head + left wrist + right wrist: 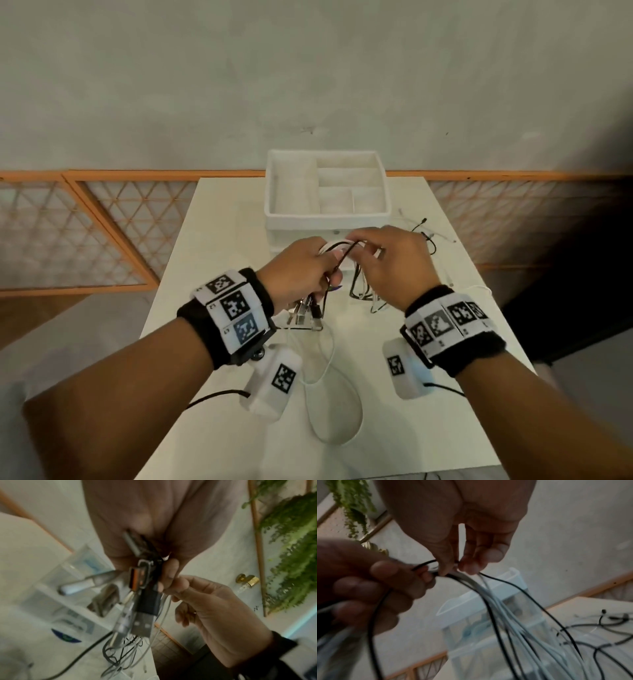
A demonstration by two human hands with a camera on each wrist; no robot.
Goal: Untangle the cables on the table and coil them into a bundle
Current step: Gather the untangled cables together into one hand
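Fingers of the left hand [301,265] curl round the cables [342,247] above the table [212,246], plugs [303,310] hanging below; just right, the right hand [390,260] pinches the same cables, before the organizer [274,192].

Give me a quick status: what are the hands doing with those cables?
Left hand grips gathered cables, USB plugs dangling. Right hand pinches the strands. Loose ends trail beside the organizer tray.
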